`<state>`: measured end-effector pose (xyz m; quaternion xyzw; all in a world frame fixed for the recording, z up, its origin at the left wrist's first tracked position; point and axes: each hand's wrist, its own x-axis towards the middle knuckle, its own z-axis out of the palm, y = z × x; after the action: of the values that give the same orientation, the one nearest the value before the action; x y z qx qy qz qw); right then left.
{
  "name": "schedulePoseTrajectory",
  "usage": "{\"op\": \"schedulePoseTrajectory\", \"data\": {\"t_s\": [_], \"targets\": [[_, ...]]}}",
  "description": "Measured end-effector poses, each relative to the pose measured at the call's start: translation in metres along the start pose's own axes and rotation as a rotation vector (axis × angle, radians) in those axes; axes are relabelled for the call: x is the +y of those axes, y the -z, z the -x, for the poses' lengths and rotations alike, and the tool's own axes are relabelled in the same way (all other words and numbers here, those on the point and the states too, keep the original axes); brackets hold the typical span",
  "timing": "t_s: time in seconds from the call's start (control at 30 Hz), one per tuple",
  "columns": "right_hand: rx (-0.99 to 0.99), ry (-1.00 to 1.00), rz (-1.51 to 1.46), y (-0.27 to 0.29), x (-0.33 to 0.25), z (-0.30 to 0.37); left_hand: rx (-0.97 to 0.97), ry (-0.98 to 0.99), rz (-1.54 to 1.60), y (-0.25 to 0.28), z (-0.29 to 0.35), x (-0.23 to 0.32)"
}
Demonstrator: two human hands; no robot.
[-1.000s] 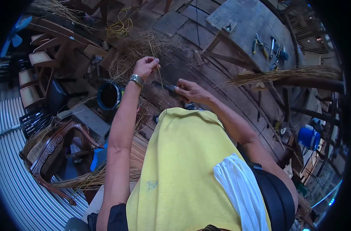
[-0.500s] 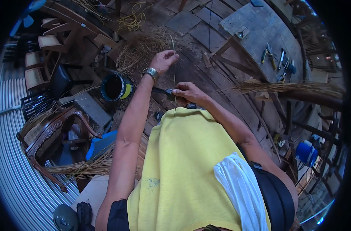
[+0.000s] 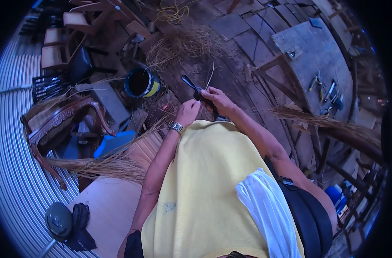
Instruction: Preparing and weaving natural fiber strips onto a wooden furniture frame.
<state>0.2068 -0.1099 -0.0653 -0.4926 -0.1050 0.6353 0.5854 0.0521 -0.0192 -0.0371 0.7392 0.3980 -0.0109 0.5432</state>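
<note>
In front of my chest, my right hand (image 3: 216, 99) is closed round a dark tool that looks like a spokeshave (image 3: 189, 81). One of its black handles sticks out toward the upper left. A thin cane strip (image 3: 212, 74) passes at the tool and rises beyond my right thumb. My left hand (image 3: 188, 112), with a metal watch on its wrist, pinches close beside the tool. The strip's lower end seems to be in its fingers, though it is mostly hidden there. Both hands nearly touch.
A dark bucket (image 3: 153, 88) with a yellow label stands left of the hands, near a carved wooden chair frame (image 3: 62, 117). Shavings (image 3: 191, 43) cover the floor ahead. Pliers and other tools (image 3: 318, 88) lie on the worktable (image 3: 301, 47). Cane bundles lie at left (image 3: 105, 165) and right (image 3: 316, 118).
My left hand has come down from above, back toward my body and beside the tool. The tool has tilted, its handle now pointing up-left. The view has shifted.
</note>
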Motion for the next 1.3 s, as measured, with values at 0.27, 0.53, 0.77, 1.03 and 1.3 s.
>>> {"op": "schedulePoseTrajectory", "data": {"t_s": [0.27, 0.53, 0.77, 1.03, 1.3], "targets": [[-0.027, -0.108, 0.014, -0.03, 0.0, 0.006, 0.157, 0.001, -0.013, 0.008, 0.022, 0.011], [0.012, -0.213, 0.152, -0.04, 0.007, -0.005, 0.327, 0.021, -0.021, 0.004, 0.034, -0.005], [0.474, -0.053, 0.394, 0.102, -0.066, -0.019, 0.199, 0.322, 0.204, 0.1, 0.204, -0.053], [0.36, -0.008, 0.365, 0.088, -0.067, -0.03, 0.002, 0.681, -0.601, 0.138, 0.229, -0.143], [0.106, -0.068, 0.333, -0.037, 0.01, -0.036, 0.007, 0.219, 0.41, 0.045, 0.038, -0.05]]}}
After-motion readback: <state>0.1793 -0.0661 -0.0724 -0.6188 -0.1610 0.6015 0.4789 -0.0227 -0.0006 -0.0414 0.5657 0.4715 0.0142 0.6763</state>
